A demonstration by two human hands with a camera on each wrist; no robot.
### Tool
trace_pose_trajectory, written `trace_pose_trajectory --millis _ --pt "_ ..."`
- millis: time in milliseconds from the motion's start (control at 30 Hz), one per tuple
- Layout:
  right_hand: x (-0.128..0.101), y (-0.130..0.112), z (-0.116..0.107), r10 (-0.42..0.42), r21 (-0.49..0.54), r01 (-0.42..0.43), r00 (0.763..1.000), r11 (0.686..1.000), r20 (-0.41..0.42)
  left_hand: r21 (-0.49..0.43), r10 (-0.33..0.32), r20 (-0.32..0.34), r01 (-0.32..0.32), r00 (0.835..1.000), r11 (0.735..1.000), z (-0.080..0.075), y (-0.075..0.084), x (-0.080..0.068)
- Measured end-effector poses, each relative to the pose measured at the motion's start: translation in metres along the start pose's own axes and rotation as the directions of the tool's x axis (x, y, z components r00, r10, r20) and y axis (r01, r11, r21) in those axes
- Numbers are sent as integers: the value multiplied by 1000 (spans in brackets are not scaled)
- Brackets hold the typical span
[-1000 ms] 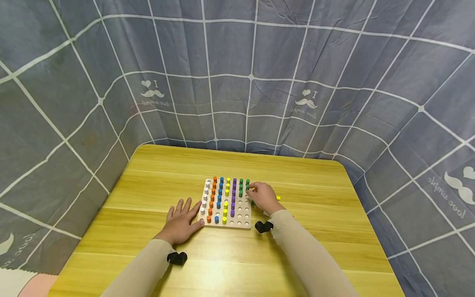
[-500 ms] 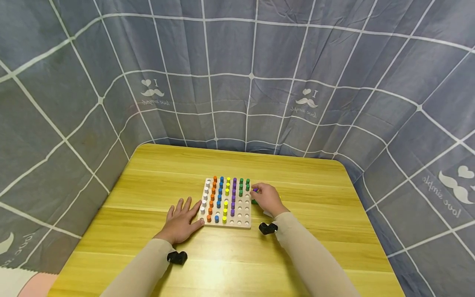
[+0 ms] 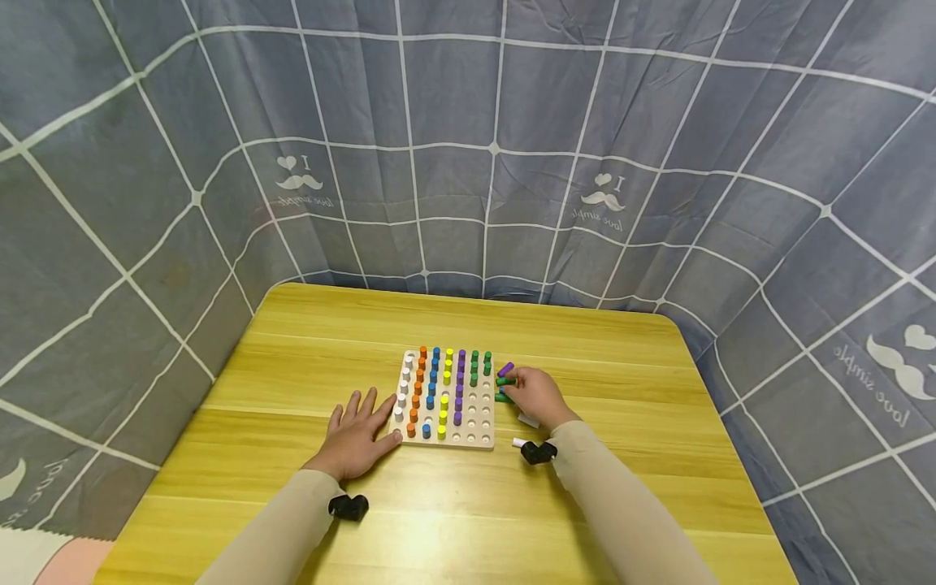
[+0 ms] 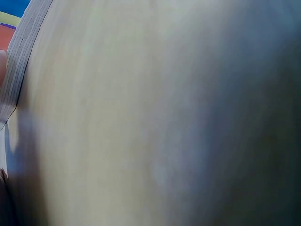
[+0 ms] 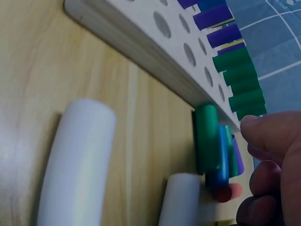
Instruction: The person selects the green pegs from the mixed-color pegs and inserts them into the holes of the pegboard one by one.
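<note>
Beside the peg board (image 3: 478, 443), loose pegs (image 3: 504, 382) under right hand (image 3: 537, 396), fingers curled, grip unclear, left hand (image 3: 354, 439) fingers spread flat.

The board (image 3: 446, 402) is pale wood, its pegs in columns of white, orange, blue, yellow, purple and green. Right of the board lie green (image 5: 206, 136), blue (image 5: 219, 160), purple and white (image 5: 77, 165) pegs. The table (image 3: 307, 341) is yellow wood-grain. The backdrop (image 3: 468, 122) is grey-blue with white grid lines and moustache prints.
</note>
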State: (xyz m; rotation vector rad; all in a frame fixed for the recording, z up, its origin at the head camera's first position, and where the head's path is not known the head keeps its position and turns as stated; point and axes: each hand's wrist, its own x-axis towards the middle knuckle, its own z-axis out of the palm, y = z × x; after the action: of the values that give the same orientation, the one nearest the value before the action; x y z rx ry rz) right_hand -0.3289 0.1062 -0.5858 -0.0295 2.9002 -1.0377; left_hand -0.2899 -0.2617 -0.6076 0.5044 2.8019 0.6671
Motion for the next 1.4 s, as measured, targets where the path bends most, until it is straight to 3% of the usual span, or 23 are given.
trace_pose_trajectory --millis 400,1033,1400 --pt "-5 15 1 -12 -61 14 999 998 31 3 -16 -1 16 1000 1000 4 8 -7" --pt "-13 21 -1 4 -69 4 994 998 105 -2 -44 -5 44 999 999 11 18 -19" --pt "-20 27 -7 16 -8 -15 993 1000 118 3 -59 -7 59 998 998 15 25 -25"
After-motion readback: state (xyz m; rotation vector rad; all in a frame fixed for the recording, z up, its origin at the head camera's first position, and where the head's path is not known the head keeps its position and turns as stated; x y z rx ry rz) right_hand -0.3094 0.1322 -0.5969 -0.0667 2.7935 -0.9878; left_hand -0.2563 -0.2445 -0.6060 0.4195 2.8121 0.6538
